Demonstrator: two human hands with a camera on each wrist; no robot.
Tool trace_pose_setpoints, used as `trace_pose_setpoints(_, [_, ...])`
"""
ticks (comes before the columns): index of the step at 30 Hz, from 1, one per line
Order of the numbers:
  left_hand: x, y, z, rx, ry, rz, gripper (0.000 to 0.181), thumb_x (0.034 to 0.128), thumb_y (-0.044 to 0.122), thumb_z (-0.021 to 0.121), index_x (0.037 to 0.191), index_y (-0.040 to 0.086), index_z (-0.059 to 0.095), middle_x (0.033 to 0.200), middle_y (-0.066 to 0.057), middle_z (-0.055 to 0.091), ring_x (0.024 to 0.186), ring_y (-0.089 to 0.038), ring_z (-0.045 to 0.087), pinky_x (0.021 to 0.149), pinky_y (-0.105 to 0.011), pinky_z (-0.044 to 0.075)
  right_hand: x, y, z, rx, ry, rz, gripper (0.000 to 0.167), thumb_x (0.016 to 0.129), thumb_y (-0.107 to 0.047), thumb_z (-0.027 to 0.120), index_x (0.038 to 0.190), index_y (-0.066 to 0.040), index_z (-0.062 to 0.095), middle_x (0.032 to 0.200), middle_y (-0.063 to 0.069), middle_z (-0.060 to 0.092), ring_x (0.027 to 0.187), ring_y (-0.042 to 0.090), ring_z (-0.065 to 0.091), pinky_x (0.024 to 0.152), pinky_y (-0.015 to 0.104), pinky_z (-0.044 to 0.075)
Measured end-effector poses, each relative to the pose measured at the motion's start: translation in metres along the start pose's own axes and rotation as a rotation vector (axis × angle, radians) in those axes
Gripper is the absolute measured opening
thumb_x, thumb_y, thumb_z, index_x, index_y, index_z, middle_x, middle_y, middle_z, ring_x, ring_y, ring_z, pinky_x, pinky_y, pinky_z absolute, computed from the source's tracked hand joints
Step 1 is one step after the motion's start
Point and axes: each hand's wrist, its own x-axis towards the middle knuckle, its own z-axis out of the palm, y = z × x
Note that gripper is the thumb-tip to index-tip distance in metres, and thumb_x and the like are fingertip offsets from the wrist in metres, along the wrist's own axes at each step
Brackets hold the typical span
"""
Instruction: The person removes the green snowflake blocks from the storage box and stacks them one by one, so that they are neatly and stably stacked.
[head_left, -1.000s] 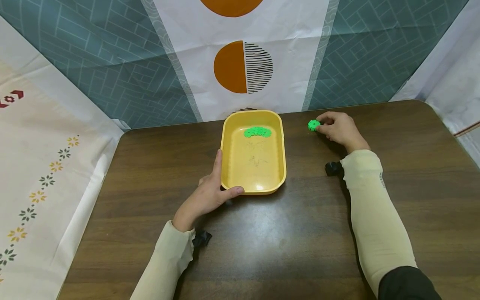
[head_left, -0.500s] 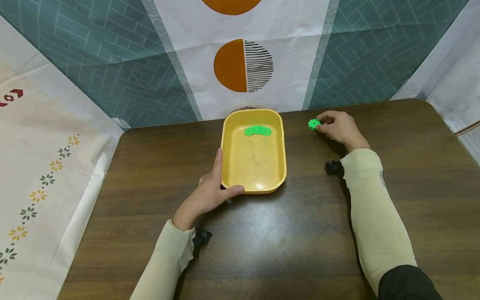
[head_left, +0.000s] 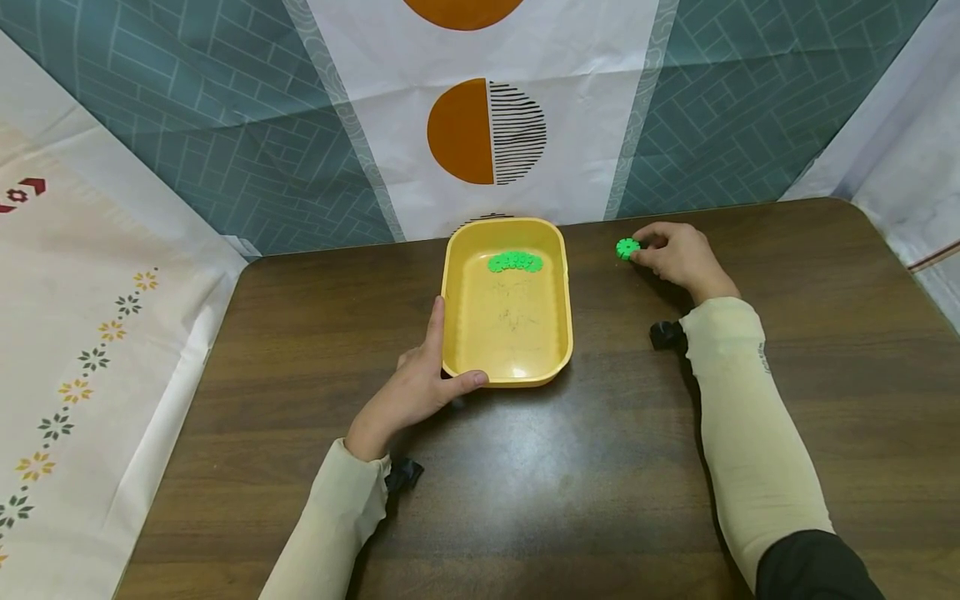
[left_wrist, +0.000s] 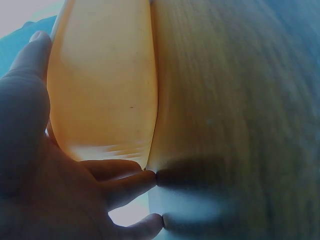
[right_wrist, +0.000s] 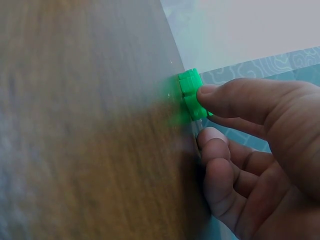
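Observation:
At the far right of the table, my right hand (head_left: pixel 678 257) pinches a green flower-shaped piece (head_left: pixel 627 248) between thumb and fingertips. In the right wrist view this green piece (right_wrist: pixel 191 95) is seen edge-on, close to the tabletop, and its lower side is partly hidden by the thumb. My left hand (head_left: pixel 420 383) rests on the near left corner of a yellow tray (head_left: pixel 450 333), thumb at the near rim and index finger straight along the left side. Its other fingers touch the tray wall (left_wrist: pixel 105 90) and the table. Several green pieces (head_left: pixel 515 262) lie together inside the tray's far end.
The brown wooden table (head_left: pixel 300 350) ends at a patterned cloth (head_left: pixel 585 150) hanging behind it. A white flowered cloth (head_left: pixel 90 333) hangs along the left edge. Black wrist devices (head_left: pixel 405 475) sit under both cuffs.

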Motion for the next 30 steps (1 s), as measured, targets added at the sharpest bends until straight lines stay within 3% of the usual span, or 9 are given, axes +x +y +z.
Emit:
trace_pose_setpoints(20, [-0.0002,0.0002,-0.0008,-0.005,0.001,0.001,0.121,0.0880,0.057,0.073,0.159,0.029,-0.021,0.163,-0.015,0.026,0.142,-0.040,0.032,0.111,-0.062,0.025,0.0004,-0.0037,-0.0011,-0.003,0.007,-0.009,0.039,0.098,-0.024,0.068,0.131,-0.003,0.062,0.095,0.013,0.057,0.070,0.023,0.054,0.060,0.033,0.048])
trace_pose_setpoints(30, [0.0005,-0.0010,0.0000,0.002,0.001,0.003,0.121,0.0876,0.058,0.072,0.160,0.027,-0.019,0.162,-0.015,0.027,0.142,-0.040,0.033,0.110,-0.063,0.026,-0.0021,0.0035,-0.0040,0.082,-0.013,-0.009,0.044,0.100,-0.023,0.065,0.138,-0.003,0.057,0.102,0.015,0.061,0.074,0.024,0.058,0.063,0.030,0.052])
